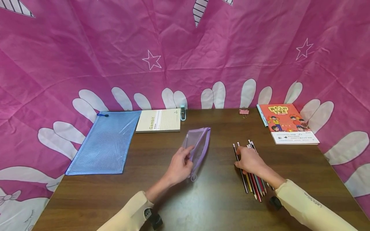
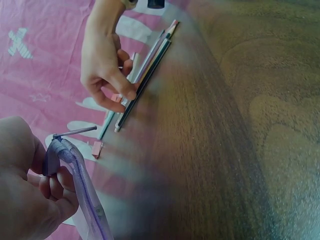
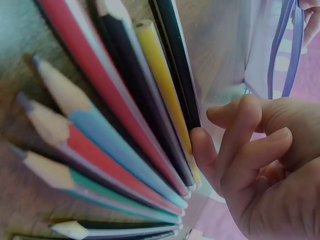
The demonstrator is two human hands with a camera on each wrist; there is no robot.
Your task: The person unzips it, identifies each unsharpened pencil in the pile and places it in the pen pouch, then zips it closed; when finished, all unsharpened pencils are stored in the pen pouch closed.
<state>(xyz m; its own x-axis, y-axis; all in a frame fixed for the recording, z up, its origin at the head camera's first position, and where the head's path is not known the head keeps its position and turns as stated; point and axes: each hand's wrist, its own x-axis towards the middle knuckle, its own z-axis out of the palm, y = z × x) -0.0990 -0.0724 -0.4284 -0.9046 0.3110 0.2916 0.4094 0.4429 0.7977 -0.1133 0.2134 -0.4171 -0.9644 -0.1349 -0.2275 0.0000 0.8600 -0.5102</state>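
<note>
In the head view my left hand (image 1: 180, 166) grips a purple see-through zip pouch (image 1: 204, 150). Its zip edges stand apart, and a thin pencil-like shape shows through its side. The left wrist view has thumb and curled fingers pinching the pouch (image 2: 86, 200) at one end. My right hand (image 1: 251, 160) is over a bunch of pencils (image 1: 257, 186), thumb and a finger at the outermost black pencil (image 1: 243, 179). Several sharpened pencils, red, blue, green and black, fan out beside a yellow pencil (image 3: 159, 65) in the right wrist view. The contact point is partly hidden by the fingers.
A blue mesh zip folder (image 1: 107, 144) lies at the left, beside a notepad (image 1: 159, 120) and a small light-blue case (image 1: 183, 112). At the back are a pink binder clip (image 1: 244, 112), a light-blue pen (image 1: 262, 115) and an orange book (image 1: 289, 120). A pink cloth (image 1: 179, 48) hangs behind.
</note>
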